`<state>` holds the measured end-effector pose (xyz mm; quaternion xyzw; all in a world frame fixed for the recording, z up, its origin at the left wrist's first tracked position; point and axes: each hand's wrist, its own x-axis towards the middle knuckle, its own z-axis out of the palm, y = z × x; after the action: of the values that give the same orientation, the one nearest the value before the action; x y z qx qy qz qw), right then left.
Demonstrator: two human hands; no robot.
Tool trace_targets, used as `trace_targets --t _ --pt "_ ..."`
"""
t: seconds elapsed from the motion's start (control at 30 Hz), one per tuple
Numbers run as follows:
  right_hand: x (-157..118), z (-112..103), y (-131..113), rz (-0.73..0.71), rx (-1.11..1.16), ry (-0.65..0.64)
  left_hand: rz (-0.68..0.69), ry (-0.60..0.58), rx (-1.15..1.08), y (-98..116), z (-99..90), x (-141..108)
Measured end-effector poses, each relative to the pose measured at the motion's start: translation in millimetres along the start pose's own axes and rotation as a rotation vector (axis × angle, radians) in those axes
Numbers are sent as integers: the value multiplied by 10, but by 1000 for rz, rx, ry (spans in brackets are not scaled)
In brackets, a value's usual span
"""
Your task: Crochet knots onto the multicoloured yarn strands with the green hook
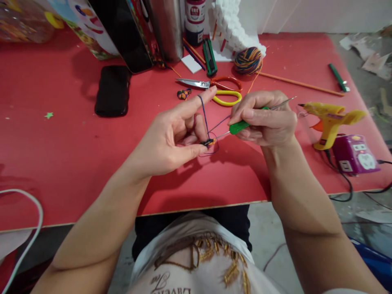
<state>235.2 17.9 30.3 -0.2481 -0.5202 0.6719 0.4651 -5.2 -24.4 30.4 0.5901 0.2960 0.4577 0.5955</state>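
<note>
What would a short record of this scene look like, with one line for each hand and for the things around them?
Left hand: the left hand pinches a small yarn piece, dark with some orange
Yarn: a dark strand loops over the left index finger
Right hand: the right hand grips a green-handled tool, one thin metal end pointing at the piece
Surface: red table
Beyond the hands: scissors with one orange-red and one yellow handle; multicoloured yarn ball
Right side: yellow glue gun beside a purple box
</note>
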Motion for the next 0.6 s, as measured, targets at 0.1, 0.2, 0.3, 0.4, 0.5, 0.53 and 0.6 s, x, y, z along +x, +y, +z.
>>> trace_targets --t 0.1,0.2,0.3,0.4,0.5,0.53,0.6 --pt "-13 6 -14 -2 -15 15 14 -9 5 -30 -26 3" --pt "-17 7 -27 0 -16 17 9 -18 36 -26 -39 2" --pt "-17 -9 -30 0 -26 6 49 -39 60 -32 -51 14" --pt "-20 -39 -30 2 -33 -12 115 -92 97 -42 -60 25" --pt "-27 -63 -30 11 -36 -15 114 -93 116 -34 -63 17" --pt "-30 -66 -31 16 -41 -12 93 -82 117 -32 -66 13" --pt "-33 -66 -34 25 -51 -7 43 -65 124 -34 -79 10"
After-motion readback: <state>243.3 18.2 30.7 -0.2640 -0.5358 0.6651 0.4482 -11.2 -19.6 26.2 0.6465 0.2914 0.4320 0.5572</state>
